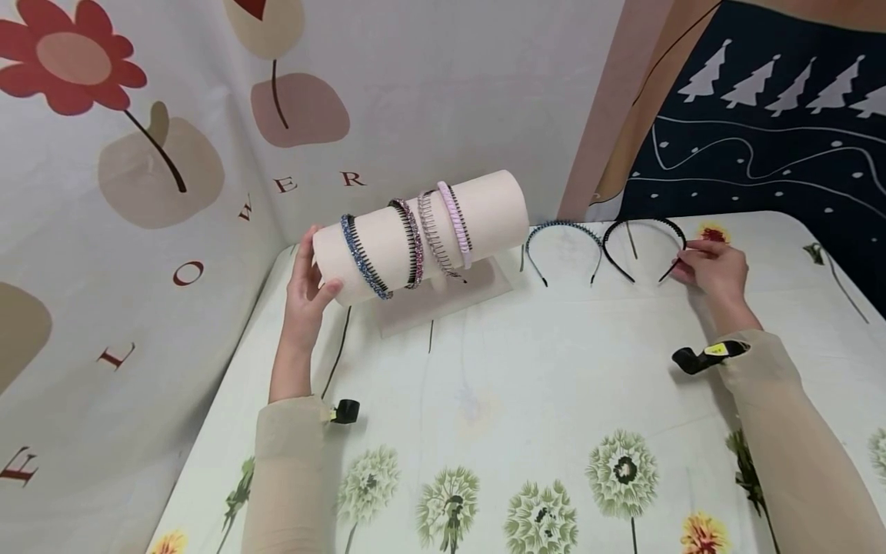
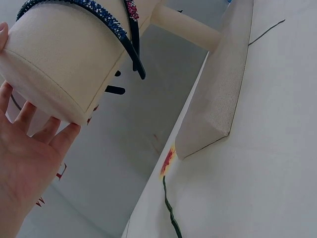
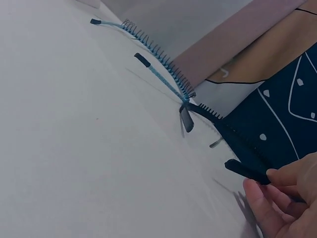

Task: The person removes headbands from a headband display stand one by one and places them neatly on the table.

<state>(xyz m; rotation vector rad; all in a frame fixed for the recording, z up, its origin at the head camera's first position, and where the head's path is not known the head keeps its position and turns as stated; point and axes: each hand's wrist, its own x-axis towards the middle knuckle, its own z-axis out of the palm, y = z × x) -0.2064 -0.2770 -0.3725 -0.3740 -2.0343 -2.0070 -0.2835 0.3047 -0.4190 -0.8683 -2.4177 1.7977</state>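
Left hand (image 1: 302,302) had the left end of the cream headband display stand (image 1: 494,211), thumb in front, fingers spread behind; partly open, a cupping hold. Roll sat tilted across the back of the table (image 1: 526,369), on its base (image 1: 457,300). Risk: a push at that end, off-centre, could have tipped or swung it.

On the roll, in order: blue glitter headband (image 1: 356,254), pink glitter headband (image 1: 414,238), pale pink toothed headband, lilac wrapped headband (image 1: 454,218). Last two sat close; a knock could have tangled teeth.

Right of the stand, on the table: blue toothed headband (image 1: 562,224), then black toothed headband (image 3: 242,170). Sides met or nearly so, contact unclear; a quick pull on the black could have dragged the blue.

Right hand (image 1: 717,273) was closed to a pinch near the black one's right tip. One-end grip: it could have twisted or slipped. Couldn't tell if lifted.
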